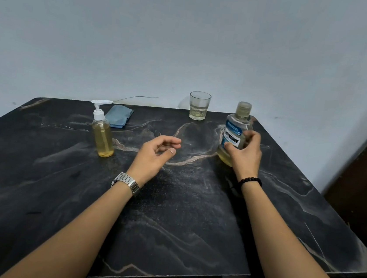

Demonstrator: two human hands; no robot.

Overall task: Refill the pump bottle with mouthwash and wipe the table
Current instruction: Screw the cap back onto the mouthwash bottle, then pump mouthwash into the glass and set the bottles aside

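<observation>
Bench: dark marble-patterned bench (180,218) with pale veins, back edge against a pale blue wall (189,36); right edge drops off beside a dark brown panel (365,182).
Right hand: my right hand (245,156), black bead bracelet (251,181) at the wrist, fingers (252,138) curled round the clear mouthwash bottle with a blue label and amber liquid (236,131); thumb on the label front.
Mouthwash bottle: upright, cap on, standing near the far right corner of the bench.
Left hand: my left hand (153,156), silver metal watch (127,182) on the wrist, hovers over mid-bench, fingers loosely bent and apart, holding nothing.
Pump bottle: clear plastic pump bottle with white pump and yellow liquid (102,136), upright at left, well apart from my left hand.
Cloth: folded blue-grey cloth (118,116) flat just behind the pump bottle, near the back edge.
Glass: clear faceted tumbler (199,106) at the back edge, a little pale liquid in it.
Open room: bare bench between the two bottles and across the whole near half.
</observation>
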